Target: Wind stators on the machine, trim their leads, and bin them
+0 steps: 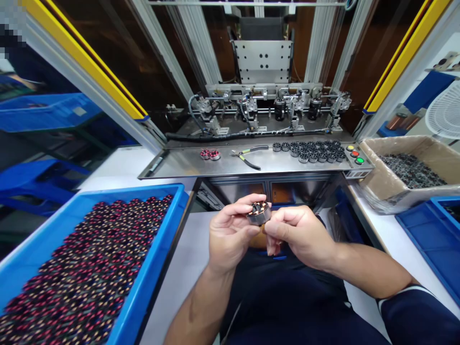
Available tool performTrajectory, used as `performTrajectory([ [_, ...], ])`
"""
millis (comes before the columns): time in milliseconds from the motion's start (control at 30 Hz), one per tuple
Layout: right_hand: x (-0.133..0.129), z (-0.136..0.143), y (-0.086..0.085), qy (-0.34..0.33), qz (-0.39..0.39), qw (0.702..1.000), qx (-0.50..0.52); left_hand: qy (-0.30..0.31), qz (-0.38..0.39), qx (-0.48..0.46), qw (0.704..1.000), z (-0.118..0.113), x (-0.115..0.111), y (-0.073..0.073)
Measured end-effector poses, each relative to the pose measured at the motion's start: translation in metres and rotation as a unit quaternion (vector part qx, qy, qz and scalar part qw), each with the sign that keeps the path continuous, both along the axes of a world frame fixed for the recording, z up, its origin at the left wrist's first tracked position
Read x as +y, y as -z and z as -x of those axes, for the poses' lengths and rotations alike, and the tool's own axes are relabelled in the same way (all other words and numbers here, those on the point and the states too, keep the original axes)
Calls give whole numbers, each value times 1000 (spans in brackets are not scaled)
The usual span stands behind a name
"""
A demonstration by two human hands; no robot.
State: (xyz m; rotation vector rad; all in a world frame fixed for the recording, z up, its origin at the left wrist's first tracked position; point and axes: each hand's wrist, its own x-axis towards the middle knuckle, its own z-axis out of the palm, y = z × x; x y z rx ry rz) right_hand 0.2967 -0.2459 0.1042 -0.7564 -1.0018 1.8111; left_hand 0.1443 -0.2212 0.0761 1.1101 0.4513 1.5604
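Note:
My left hand (232,227) grips a motor stator (259,214), a dark ring with black slots and copper windings, held slightly tilted in front of my body. My right hand (300,232) is closed in a pinch at the stator's lower right edge; what lies between its thumb and finger is too small to make out. Beyond the hands, on the metal ledge (179,165), lie two stators with red windings (210,155), a pair of cutting pliers (247,155) with black and green handles, and several rows of black stators (314,151).
A blue tray (179,191) full of wound stators stands at left. At right are a cardboard box (373,177) of dark parts and a blue bin (424,239). Machine fixtures (251,112) stand behind the ledge, with coloured push buttons (355,154) at its right end.

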Motion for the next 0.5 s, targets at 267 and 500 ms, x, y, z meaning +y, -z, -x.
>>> performTrajectory([
  [267,5,-10,10,-56,30,995,81,33,-35,29,998,3,0,-3],
  [500,13,-13,22,52,-214,974,-43,-118,-109,167,973,16,-1,-5],
])
